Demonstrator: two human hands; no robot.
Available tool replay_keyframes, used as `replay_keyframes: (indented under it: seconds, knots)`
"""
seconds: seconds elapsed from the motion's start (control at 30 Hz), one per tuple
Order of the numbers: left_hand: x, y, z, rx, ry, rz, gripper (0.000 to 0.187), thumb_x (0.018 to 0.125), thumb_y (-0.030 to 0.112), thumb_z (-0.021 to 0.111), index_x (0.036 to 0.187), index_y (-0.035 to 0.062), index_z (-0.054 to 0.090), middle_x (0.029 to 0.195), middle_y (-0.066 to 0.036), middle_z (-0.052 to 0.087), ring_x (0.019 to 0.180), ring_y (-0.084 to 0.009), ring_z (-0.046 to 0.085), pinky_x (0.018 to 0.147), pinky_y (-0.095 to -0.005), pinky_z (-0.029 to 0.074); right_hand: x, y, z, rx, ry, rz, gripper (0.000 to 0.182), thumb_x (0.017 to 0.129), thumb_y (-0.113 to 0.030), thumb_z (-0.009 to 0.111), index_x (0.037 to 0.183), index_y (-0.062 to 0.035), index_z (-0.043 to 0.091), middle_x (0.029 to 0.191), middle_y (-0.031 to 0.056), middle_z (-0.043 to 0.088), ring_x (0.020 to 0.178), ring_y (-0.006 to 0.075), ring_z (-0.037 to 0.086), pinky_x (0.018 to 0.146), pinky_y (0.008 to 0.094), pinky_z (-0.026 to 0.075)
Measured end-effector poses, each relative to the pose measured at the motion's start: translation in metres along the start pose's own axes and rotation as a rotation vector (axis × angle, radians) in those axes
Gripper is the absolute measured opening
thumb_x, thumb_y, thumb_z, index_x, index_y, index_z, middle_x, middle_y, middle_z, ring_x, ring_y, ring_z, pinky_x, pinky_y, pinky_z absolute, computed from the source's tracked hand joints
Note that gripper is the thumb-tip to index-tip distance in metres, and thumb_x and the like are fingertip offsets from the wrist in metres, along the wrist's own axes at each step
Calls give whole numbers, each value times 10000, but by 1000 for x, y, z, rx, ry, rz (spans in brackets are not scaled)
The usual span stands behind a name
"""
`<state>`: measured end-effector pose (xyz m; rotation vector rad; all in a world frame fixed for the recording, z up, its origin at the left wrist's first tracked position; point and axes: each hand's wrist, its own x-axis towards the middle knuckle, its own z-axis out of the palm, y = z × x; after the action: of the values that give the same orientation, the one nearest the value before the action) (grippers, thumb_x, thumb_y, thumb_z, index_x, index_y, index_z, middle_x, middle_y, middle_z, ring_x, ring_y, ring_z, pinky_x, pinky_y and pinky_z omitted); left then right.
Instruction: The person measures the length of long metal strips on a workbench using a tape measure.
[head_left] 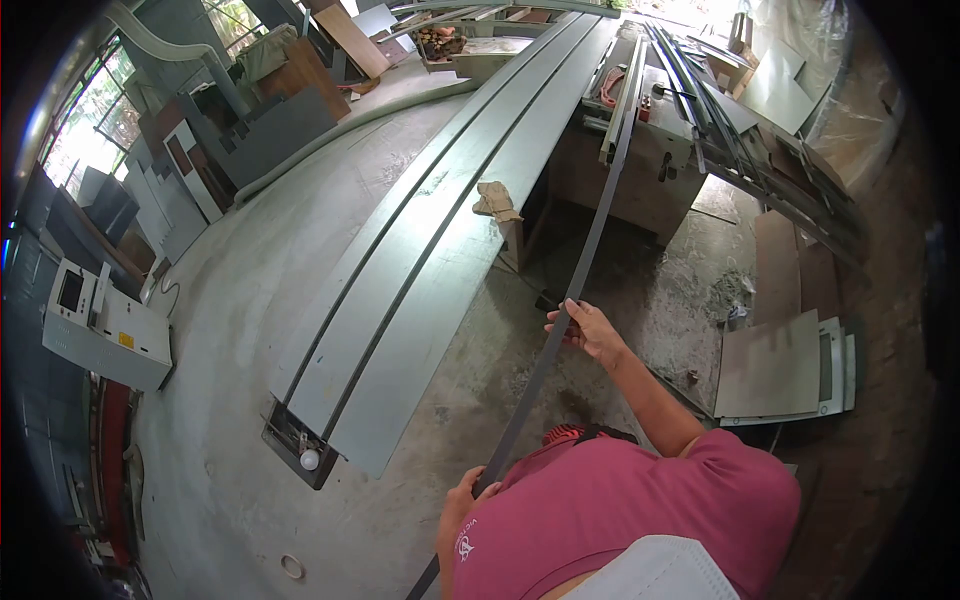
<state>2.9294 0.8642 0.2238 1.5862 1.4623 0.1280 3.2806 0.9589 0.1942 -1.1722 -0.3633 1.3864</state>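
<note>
A long, narrow dark grey strip [540, 375] slants from beside my body up to the machine, its far end on the machine's edge. My right hand [590, 330] grips it around the middle, thumb on top and fingers wrapped beneath. Closer to my body, my left hand [467, 503] is closed around the same strip, partly hidden by my shirt. To the left of the strip lies the sliding table [420, 380] of a saw, long and metal with dark slots. A crumpled brown cloth or glove [496, 202] rests on the table's right edge.
Several long dark profiles [715, 115] lie on the right side of the machine. Boards [770, 370] lean low at the right. A white control box [110, 325] stands at the left, and a ring [292, 567] lies on the floor. More panels [260, 135] lean at the back left.
</note>
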Motion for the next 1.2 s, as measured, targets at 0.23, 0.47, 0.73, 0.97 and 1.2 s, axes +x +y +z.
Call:
replay_keyframes:
  seconds: [0.23,0.47,0.73,0.97,1.2]
  knots:
    - [13,41,9,-24,-56,-25,538,795,367,667,1207,57,515,911,-206,636,828,-277,642,695,-344,487,20,-19,-29,23,6,-9,285,936,-326,476,1023,-55,452,1010,108,607,864,230,635,725,373,542]
    - [25,45,19,-41,-43,25,499,820,335,654,1218,68,516,857,-165,640,762,-196,621,674,-305,476,30,-26,-40,76,13,-20,299,934,-339,479,1028,-57,453,990,107,611,850,232,639,720,377,536]
    - [23,72,-2,-154,-171,-70,455,844,321,632,1240,128,520,741,-49,598,668,-106,521,606,-273,440,35,-27,-47,267,-114,-58,441,891,-513,446,1038,-98,482,988,108,619,867,248,637,752,381,527]
    - [32,48,5,-131,-117,67,492,843,351,630,1266,138,499,766,-75,605,692,-130,546,644,-289,456,8,6,-37,616,-290,36,599,814,-655,404,1067,-125,523,1114,117,588,1053,257,571,884,397,471]
    - [36,77,-2,-63,-154,-25,475,851,332,625,1267,140,498,716,-48,564,643,-112,516,599,-280,442,-24,16,-11,770,-439,244,699,778,-697,417,1184,-136,508,1129,100,573,1154,263,491,982,409,392]
